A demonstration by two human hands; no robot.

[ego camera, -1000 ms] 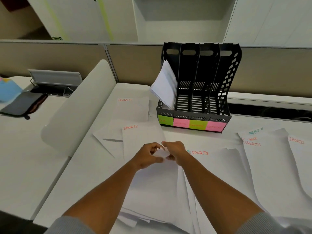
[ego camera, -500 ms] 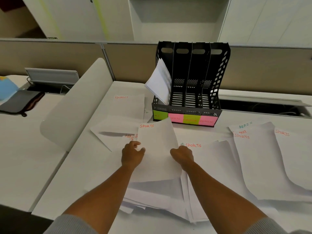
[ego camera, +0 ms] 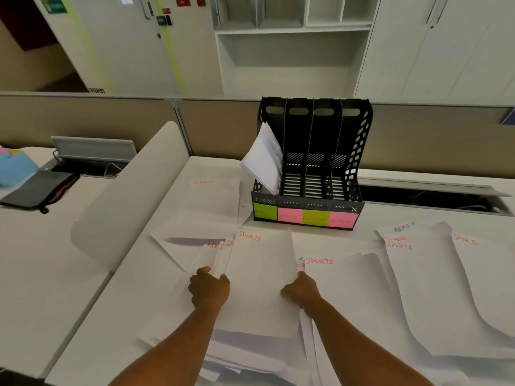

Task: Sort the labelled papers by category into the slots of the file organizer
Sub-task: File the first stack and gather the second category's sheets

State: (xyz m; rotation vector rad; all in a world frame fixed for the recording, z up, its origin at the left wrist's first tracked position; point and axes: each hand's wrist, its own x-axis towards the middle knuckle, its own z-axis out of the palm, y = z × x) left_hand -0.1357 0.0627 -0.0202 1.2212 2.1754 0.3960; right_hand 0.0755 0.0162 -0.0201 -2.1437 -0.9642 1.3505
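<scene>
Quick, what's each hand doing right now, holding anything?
Left hand: closed on the left edge of the SPORTS paper.
Right hand: closed on the same sheet's right edge.

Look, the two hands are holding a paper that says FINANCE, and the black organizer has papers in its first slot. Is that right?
Not quite. The paper held by the left hand and right hand says SPORTS at the top, not FINANCE. The head view shows this. The rest is right: the black organizer has papers in its first slot.
</scene>
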